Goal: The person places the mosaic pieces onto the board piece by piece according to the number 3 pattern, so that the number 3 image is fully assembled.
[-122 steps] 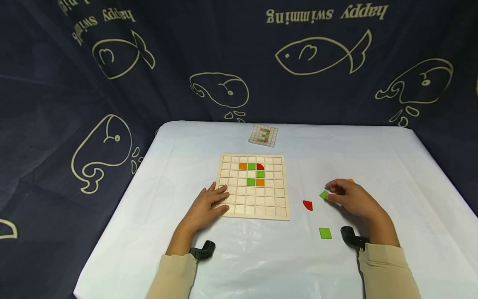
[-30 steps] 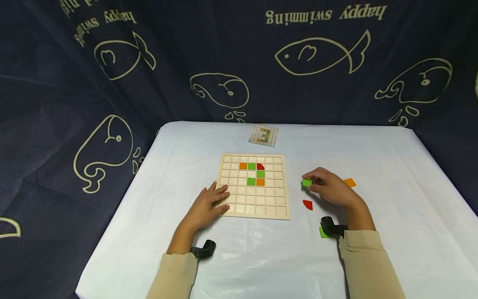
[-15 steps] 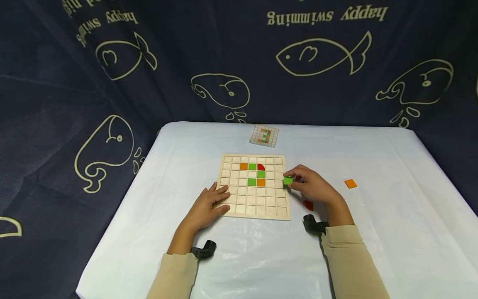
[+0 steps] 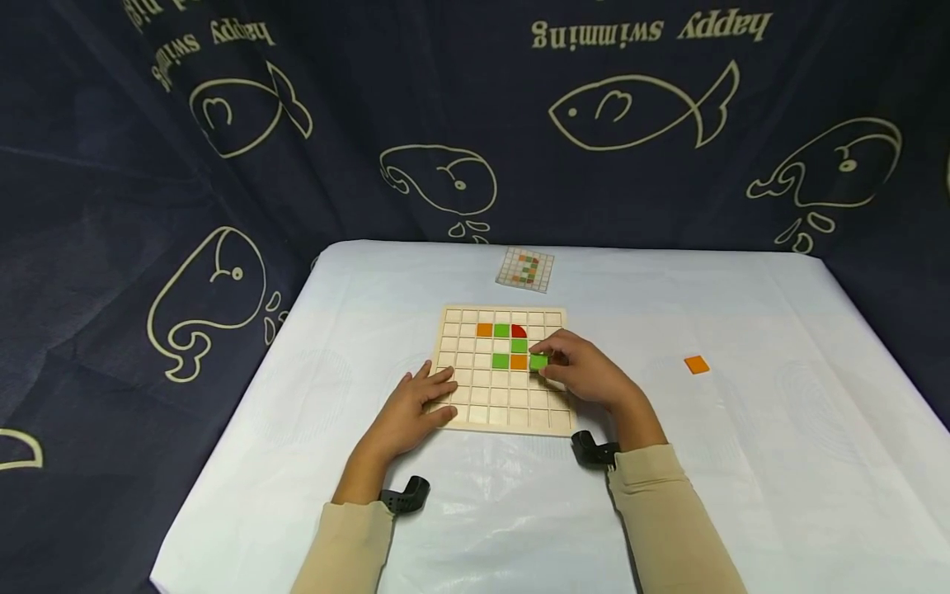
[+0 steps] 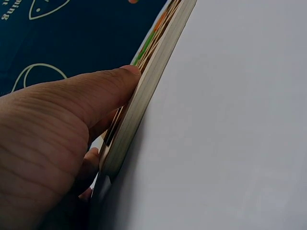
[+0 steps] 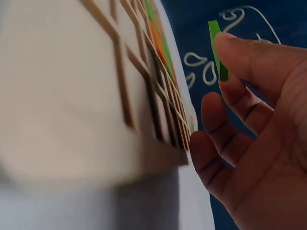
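My right hand (image 4: 582, 369) pinches a green square tile (image 6: 218, 50) between thumb and fingers. In the head view it is over the right part of the wooden grid board (image 4: 488, 417), beside the inlaid orange tile (image 4: 518, 362). Several tiles lie in the board's cells: another orange square (image 4: 484, 330), green squares (image 4: 501, 331) and a red quarter-round (image 4: 519, 332). My left hand (image 4: 404, 417) rests on the board's left edge with fingers spread. In the left wrist view its thumb (image 5: 115, 86) lies on the rim.
A small pattern card (image 4: 525, 270) with a coloured grid lies behind the board. To the right, a loose orange tile (image 4: 696, 365) lies on the white tabletop (image 4: 779, 396). A dark cloth (image 4: 638, 190) with fish drawings hangs at the back.
My right hand has picked the green tile up from the right and carried it left over the board. Its arm now hides the loose red and green tiles. My left hand stays put.
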Demonstrator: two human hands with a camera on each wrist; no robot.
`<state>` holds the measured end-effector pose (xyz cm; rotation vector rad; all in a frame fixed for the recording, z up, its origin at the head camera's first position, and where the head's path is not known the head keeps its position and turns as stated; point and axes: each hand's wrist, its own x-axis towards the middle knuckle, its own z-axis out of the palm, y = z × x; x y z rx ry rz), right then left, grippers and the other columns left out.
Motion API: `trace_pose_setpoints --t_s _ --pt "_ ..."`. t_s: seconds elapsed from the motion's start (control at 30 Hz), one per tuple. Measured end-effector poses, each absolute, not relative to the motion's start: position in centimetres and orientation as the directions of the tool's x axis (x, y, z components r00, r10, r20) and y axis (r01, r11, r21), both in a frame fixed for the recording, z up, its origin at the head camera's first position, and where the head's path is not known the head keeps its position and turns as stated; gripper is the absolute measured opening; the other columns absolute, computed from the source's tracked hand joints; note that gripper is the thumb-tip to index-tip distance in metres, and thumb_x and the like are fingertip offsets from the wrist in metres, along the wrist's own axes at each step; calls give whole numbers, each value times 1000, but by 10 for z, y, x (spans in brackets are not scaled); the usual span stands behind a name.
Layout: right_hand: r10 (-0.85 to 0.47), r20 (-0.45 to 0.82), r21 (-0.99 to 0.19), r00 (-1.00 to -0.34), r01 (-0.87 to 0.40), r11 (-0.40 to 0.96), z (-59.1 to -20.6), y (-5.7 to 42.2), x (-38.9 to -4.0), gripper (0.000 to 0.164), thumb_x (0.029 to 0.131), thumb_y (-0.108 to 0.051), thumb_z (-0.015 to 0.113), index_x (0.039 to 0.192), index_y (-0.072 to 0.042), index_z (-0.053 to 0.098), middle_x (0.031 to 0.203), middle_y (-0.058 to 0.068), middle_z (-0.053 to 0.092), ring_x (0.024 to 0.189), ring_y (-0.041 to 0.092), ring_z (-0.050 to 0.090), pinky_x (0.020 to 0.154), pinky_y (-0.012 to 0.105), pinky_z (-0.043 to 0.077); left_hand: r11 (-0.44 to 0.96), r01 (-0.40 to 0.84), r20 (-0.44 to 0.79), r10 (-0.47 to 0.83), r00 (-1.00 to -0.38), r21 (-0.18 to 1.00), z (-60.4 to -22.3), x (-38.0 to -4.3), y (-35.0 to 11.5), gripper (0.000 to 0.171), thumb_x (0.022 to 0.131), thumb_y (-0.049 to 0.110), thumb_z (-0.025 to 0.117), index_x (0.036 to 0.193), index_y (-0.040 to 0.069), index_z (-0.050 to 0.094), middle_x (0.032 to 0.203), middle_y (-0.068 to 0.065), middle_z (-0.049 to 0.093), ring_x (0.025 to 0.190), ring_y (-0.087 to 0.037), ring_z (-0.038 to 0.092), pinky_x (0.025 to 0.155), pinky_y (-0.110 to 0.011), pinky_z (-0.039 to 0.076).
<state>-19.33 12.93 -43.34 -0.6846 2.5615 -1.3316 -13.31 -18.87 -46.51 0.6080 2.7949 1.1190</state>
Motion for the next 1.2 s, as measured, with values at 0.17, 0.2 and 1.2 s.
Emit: trace_pose_setpoints --t_s 0.17,0.2,1.2 --pt "-498 80 -783 -864 -364 505 -437 117 -193 26 91 -3 69 117 -5 69 98 6 56 84 21 47 74 37 43 658 334 80 386 -919 675 -465 -133 -189 47 94 25 70 135 5 62 150 -4 46 148 -31 20 119 -55 10" --pt "-496 78 -780 -865 -362 510 -438 115 -192 26 91 -3 69 116 -6 70 97 4 55 83 20 47 73 36 42 658 334 79 385 -920 675 -465 -133 -189 47 94 25 70 135 5 62 150 -4 46 148 -31 21 119 -55 10" --pt "-495 5 -728 -869 -343 594 -447 96 -188 28 87 -7 73 115 -8 71 106 2 59 92 19 51 86 38 45 647 322 82 372 -924 691 -466 -133 -189 46 93 22 72 134 5 63 150 -3 47 148 -30 21 120 -54 10"
